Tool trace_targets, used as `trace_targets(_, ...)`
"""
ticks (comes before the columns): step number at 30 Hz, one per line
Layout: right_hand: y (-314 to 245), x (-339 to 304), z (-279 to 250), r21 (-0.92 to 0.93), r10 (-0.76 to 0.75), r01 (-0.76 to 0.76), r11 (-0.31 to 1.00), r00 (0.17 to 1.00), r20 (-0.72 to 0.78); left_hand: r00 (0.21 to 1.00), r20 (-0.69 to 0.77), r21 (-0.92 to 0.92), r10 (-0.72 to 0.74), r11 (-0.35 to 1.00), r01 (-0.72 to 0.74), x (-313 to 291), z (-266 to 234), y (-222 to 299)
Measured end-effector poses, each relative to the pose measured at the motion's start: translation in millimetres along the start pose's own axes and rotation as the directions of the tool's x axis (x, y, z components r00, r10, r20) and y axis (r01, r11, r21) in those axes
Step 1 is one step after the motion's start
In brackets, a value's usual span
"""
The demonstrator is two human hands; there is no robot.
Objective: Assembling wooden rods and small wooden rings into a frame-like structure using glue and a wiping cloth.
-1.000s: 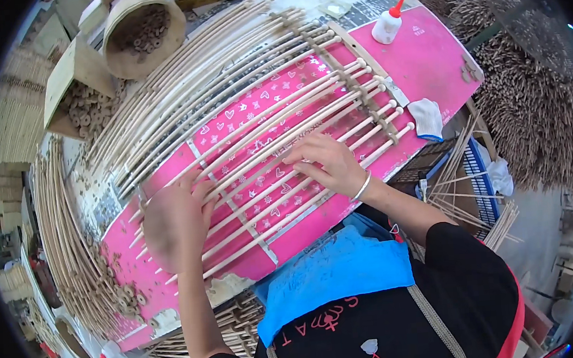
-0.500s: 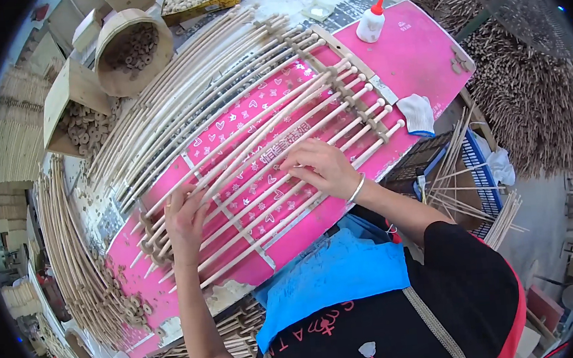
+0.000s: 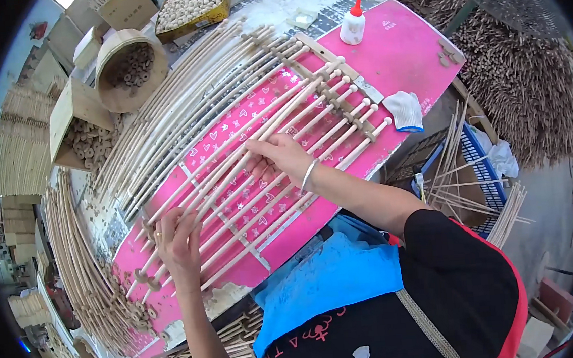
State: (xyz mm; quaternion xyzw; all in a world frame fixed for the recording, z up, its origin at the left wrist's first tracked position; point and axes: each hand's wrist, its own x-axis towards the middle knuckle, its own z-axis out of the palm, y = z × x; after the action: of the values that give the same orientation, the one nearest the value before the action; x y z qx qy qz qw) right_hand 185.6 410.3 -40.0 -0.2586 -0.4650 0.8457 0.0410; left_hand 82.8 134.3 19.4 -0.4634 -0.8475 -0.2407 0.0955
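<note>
Long pale wooden rods with ball tips lie side by side across a pink patterned board [image 3: 410, 34]. My right hand [image 3: 278, 158] pinches one rod [image 3: 286, 114] near its middle, with thumb and forefinger closed on it. Farther left, my left hand [image 3: 178, 238] has its fingers closed round a rod near its lower left end. Small wooden rings [image 3: 153, 282] sit on the rod ends beside that hand. Toward the ball-tipped ends, the rods rest across a notched wooden strip [image 3: 348, 112].
A white glue bottle [image 3: 353, 27] with a red nozzle stands at the far right, and a white glove [image 3: 404, 111] lies nearer. Wooden tubs [image 3: 113, 92] of rings and a yellow tray [image 3: 219, 12] of balls stand far left. Right of the board is a blue basket [image 3: 493, 193] of rods.
My right hand has moved left and away from me onto a rod. My left hand has shifted slightly left and nearer, and the rings by it have slid down toward the rod ends.
</note>
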Motion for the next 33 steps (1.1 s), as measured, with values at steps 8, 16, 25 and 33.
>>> trace_targets(8, -5.5, 0.0, 16.2, 0.072, -0.084, 0.076, 0.994, 0.989, 0.118, 0.994, -0.085, 0.069, -0.072, 0.995, 0.078, -28.5, -23.7, 9.8)
trace_targets(16, -30.2, 0.0, 61.2, -0.096, -0.146, 0.214, 0.972, 0.872, 0.467, 0.884, -0.37, 0.187, -0.286, 0.909, 0.373, -122.1, -97.2, 45.6)
trace_targets(25, 12.9, -15.2, 114.5, -0.246, 0.062, 0.179, 0.953, 0.677, 0.733, 0.173, -0.857, 0.001, -0.485, 0.334, 0.942, -365.1, -144.7, 128.2)
trace_targets(33, 37.3, -16.1, 103.0, -0.296, 0.147, 0.129, 0.947, 0.644, 0.751, -0.428, -0.799, -0.514, -0.421, 0.111, 0.851, -480.1, -72.9, 137.9)
